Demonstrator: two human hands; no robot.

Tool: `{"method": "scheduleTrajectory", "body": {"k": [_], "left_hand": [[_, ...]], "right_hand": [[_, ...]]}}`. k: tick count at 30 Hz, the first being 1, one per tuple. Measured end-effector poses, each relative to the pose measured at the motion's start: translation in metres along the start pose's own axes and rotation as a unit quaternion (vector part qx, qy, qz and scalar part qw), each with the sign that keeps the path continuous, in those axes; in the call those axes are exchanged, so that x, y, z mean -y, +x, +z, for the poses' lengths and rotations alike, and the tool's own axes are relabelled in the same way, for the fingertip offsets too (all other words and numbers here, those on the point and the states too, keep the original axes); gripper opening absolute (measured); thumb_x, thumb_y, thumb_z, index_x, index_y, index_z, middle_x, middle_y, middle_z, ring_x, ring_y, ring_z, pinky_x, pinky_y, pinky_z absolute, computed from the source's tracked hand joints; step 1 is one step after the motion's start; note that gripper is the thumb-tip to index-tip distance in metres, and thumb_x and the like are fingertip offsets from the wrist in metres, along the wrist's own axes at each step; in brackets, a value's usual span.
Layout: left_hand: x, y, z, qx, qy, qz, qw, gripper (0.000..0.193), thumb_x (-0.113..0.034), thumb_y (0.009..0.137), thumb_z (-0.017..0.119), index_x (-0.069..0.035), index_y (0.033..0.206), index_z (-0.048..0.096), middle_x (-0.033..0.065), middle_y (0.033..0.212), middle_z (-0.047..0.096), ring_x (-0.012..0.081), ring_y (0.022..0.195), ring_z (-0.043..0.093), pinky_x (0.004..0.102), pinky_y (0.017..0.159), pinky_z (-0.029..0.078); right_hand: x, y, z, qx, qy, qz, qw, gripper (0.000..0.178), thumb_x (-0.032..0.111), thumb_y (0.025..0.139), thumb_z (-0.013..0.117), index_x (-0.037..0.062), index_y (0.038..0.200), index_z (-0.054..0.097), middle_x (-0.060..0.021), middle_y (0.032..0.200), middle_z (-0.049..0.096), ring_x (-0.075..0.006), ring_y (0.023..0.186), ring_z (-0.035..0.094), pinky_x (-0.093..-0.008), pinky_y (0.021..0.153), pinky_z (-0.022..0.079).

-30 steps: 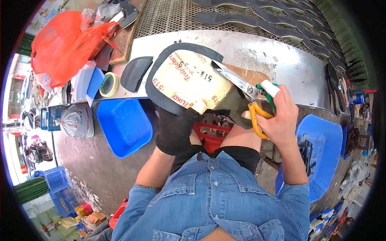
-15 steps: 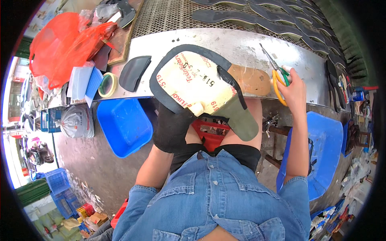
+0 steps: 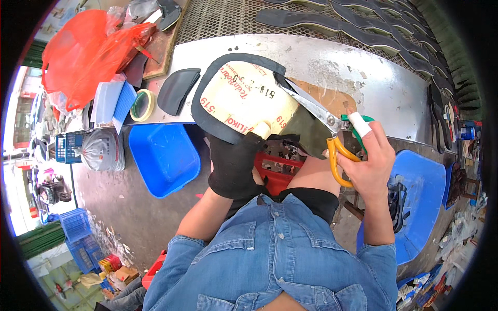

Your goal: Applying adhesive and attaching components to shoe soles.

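My left hand (image 3: 230, 167), in a black glove, grips the near edge of a rounded cream board (image 3: 244, 98) with printing on it. Its pale-wrapped thumb tip presses on the board. A dark grey foam-like border (image 3: 201, 90) runs round the board's far and left sides. In my right hand (image 3: 371, 161) are scissors (image 3: 313, 110) with one yellow and one green handle loop; a white wrap covers one finger. The blades reach the border at the board's upper right, where a dark flap hangs. Whether they are parted there I cannot tell. Beyond the scissors lies a brown rounded piece (image 3: 332, 98).
On the metal bench (image 3: 394, 98) lie a dark curved piece (image 3: 178, 92) and a tape roll (image 3: 142, 105). A red plastic bag (image 3: 78, 57) sits far left. Long dark strips (image 3: 321, 23) lie on mesh behind. Blue tubs stand left (image 3: 163, 160) and right (image 3: 428, 192).
My right hand has swung left and nearer me, bringing the scissors from beside the brown piece onto the board's edge. The left hand still grips the board.
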State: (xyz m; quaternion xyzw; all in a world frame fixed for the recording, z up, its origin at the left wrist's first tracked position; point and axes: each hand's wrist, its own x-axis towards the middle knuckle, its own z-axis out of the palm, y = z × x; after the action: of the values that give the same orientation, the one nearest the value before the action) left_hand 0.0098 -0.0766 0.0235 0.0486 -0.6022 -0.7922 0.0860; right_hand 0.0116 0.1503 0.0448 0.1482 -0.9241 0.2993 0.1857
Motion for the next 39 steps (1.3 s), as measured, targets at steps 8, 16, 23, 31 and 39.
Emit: {"method": "scheduleTrajectory", "body": {"k": [8,16,23,31,39], "left_hand": [[-0.009,0.0,0.006,0.006,-0.072,-0.039,0.997,0.061,-0.003,0.075,0.07,0.001,0.128,0.04,0.012,0.119,0.056,0.0186,0.105,0.056,0.0327,0.089,0.046],[-0.011,-0.004,0.006,-0.008,0.013,-0.023,1.0,0.051,-0.003,0.074,0.067,0.001,0.121,0.048,0.0138,0.115,0.058,0.02,0.107,0.055,0.0349,0.09,0.045],[-0.009,-0.004,-0.015,0.099,0.316,0.209,0.92,0.05,-0.008,0.068,0.063,-0.008,0.117,0.053,0.0204,0.114,0.058,0.0364,0.109,0.054,0.0509,0.094,0.038],[-0.008,-0.006,-0.008,0.078,0.231,0.158,0.957,0.049,-0.007,0.069,0.062,-0.01,0.117,0.055,0.0205,0.115,0.057,0.0385,0.11,0.054,0.0511,0.096,0.036],[-0.006,-0.006,-0.012,0.101,0.286,0.197,0.932,0.045,-0.006,0.074,0.062,-0.013,0.118,0.056,0.0194,0.116,0.058,0.0381,0.11,0.054,0.0515,0.097,0.035]], "right_hand": [[0.007,-0.005,0.012,-0.008,0.034,0.019,0.999,0.06,0.002,0.055,0.078,0.0029,0.113,0.062,-0.0107,0.091,0.059,-0.0247,0.07,0.06,-0.03,0.061,0.047],[0.005,-0.003,0.019,-0.03,-0.02,-0.034,0.999,0.054,0.006,0.054,0.077,0.0029,0.106,0.063,-0.0102,0.082,0.054,-0.0249,0.066,0.058,-0.0317,0.056,0.047],[0.001,0.002,0.011,0.003,0.045,-0.013,0.999,0.054,0.008,0.055,0.076,0.0054,0.108,0.063,-0.0091,0.08,0.052,-0.0248,0.065,0.057,-0.0329,0.055,0.047],[-0.001,0.005,0.01,-0.008,-0.028,-0.036,0.999,0.065,0.015,0.057,0.083,0.0042,0.116,0.06,-0.0093,0.087,0.056,-0.0232,0.069,0.057,-0.0301,0.061,0.047],[-0.003,0.004,0.014,-0.026,-0.019,-0.045,0.998,0.069,0.026,0.055,0.086,0.0055,0.117,0.061,-0.0084,0.085,0.056,-0.0225,0.068,0.058,-0.0306,0.058,0.046]]}}
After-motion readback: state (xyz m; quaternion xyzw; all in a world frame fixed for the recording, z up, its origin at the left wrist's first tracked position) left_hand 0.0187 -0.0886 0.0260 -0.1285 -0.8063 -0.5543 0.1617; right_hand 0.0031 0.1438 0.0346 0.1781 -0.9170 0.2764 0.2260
